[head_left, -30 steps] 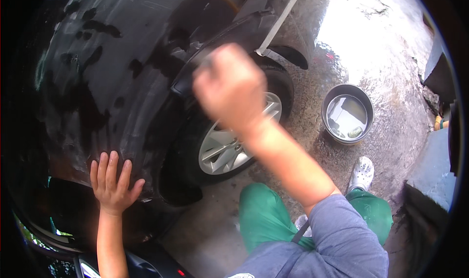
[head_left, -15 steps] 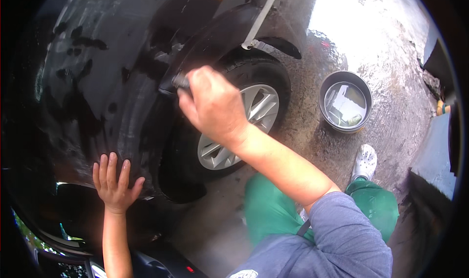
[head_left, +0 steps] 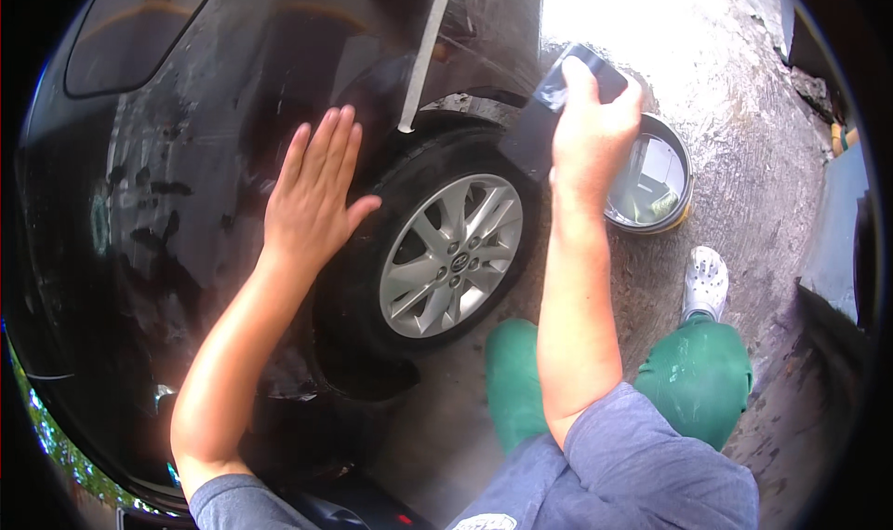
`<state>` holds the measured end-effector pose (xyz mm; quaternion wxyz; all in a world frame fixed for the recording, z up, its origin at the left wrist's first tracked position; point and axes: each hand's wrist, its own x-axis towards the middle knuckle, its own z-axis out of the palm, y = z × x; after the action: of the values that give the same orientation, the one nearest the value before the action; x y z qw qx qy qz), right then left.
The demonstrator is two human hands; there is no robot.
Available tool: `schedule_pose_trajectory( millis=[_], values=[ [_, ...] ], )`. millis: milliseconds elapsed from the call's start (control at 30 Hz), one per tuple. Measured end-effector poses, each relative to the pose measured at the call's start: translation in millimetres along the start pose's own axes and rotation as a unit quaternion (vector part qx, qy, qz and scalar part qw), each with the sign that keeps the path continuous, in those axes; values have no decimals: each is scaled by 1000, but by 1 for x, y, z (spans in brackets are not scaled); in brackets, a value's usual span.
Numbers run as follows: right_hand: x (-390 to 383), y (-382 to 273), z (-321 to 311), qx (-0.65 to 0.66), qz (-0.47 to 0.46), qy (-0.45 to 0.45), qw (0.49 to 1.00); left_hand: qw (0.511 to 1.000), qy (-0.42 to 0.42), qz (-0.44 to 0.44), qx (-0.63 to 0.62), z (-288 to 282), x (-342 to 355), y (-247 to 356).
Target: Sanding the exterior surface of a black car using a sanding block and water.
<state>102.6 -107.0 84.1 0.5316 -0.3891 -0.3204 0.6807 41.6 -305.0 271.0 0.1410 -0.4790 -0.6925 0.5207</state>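
Note:
My left hand (head_left: 316, 190) lies flat with fingers stretched out on the wet dark car's rear panel (head_left: 223, 158), just left of the wheel arch. My right hand (head_left: 595, 125) is raised between the wheel (head_left: 453, 255) and the bucket. Pinched in its fingers is a small dark block with a shiny face, which looks like a sanding block (head_left: 609, 81). A dark flat sheet (head_left: 530, 141), like sandpaper, hangs below it, partly behind my hand. Whether the sheet joins the block, I cannot tell. A strip of pale masking tape (head_left: 428, 51) runs down the panel to the arch.
A dark round bucket (head_left: 689, 172) of water stands on the wet concrete floor (head_left: 744, 195), with something pale green in it. My foot in a white clog (head_left: 706, 283) is close below it. Grey-blue panels (head_left: 837, 241) lean at the right edge.
My left hand has slid up the panel toward the wheel arch. My right hand has left the panel edge and moved right, near the bucket, carrying the block. The view has shifted.

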Motion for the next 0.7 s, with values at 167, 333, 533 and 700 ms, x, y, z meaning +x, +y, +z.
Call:
schedule_pose_trajectory(
  millis=[167, 333, 533, 700],
  values=[
    [-7, -8, 9, 50, 2, -28, 998, 998, 52, 16, 23, 16, 92, 5],
    [3, -17, 6, 85, 42, -23, 995, 995, 70, -3, 74, 25, 130, 12],
    [2, -13, -1, 93, 27, -22, 995, 998, 54, 24, 32, 24, 106, 21],
    [-1, -20, -9, 106, 51, -30, 993, 998, 44, 33, 18, 27, 75, 22]
  ],
)
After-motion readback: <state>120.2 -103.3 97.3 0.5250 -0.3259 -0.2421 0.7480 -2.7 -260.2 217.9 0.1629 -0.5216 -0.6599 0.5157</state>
